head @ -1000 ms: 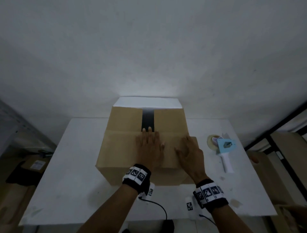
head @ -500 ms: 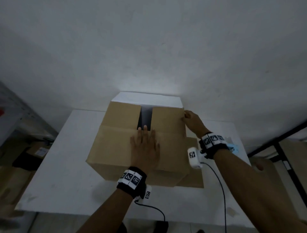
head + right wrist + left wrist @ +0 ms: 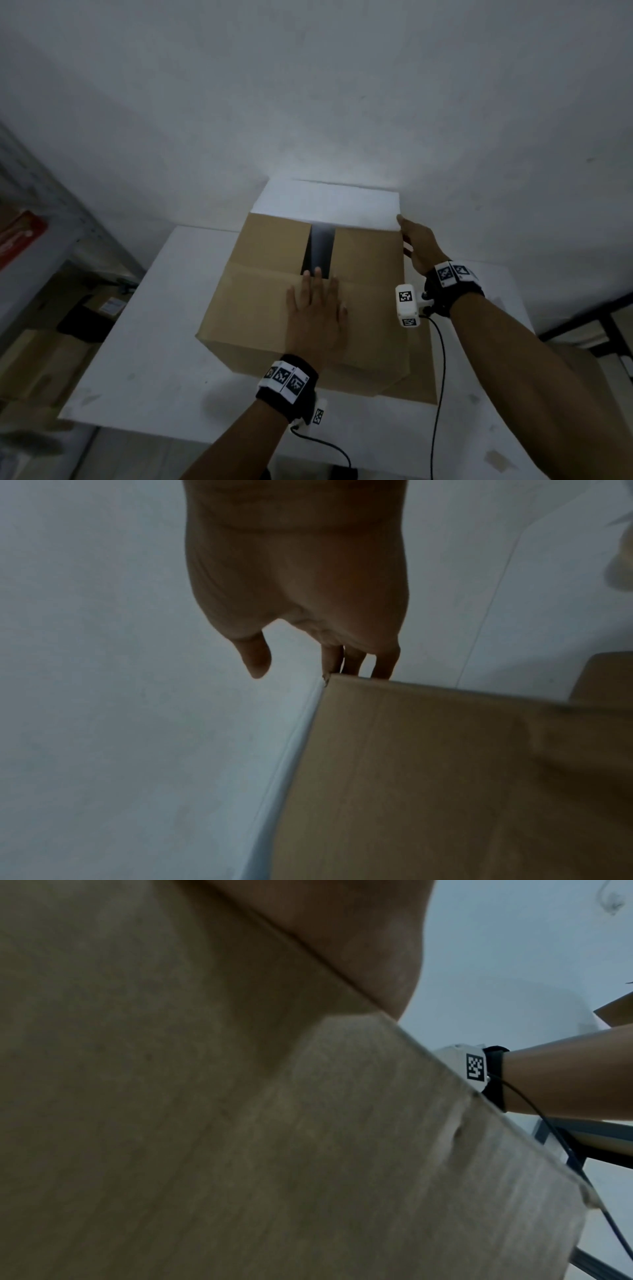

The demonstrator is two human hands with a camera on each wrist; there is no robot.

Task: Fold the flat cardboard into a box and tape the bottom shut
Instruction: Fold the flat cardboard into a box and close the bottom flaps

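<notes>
Cardboard box [image 3: 270, 301] sits on the white tabletop [image 3: 144, 342], flaps uppermost, directly under the left hand and just left of the right hand.

Left hand [image 3: 317, 317]: palm down, fingers straight and together, pressing flat on the near flap. Fingertips reach the flap's far edge, right at the dark gap [image 3: 318, 251] between the two side flaps beyond. Nothing grasped; hand released, bearing down. Left wrist view shows only the heel of the hand [image 3: 342, 934] against brown board, very close and blurred.

Right hand [image 3: 419, 241]: at the far right corner of the box, beyond and to the right of the left hand. In the right wrist view the fingers [image 3: 383, 664] point down along the corner of the cardboard [image 3: 445, 777], with their tips hidden behind the top edge; the thumb [image 3: 255, 656] hangs free on the other side, apart from the board. Whether the fingers actually grip the edge or merely touch it, cannot tell.

Far flap [image 3: 325, 204] stands raised beyond both hands, brightly lit and washed out pale.

A further flap of cardboard [image 3: 418, 370] lies flat on the tabletop under the right forearm, beside the box's right wall.

Both wrists carry black bands with square black-and-white markers [image 3: 286, 377]; a white camera block [image 3: 407, 305] hangs below the right wrist, cable trailing towards the person.

Wall behind is plain white. Shelving and brown cartons sit dim, off to the left of the left hand.
</notes>
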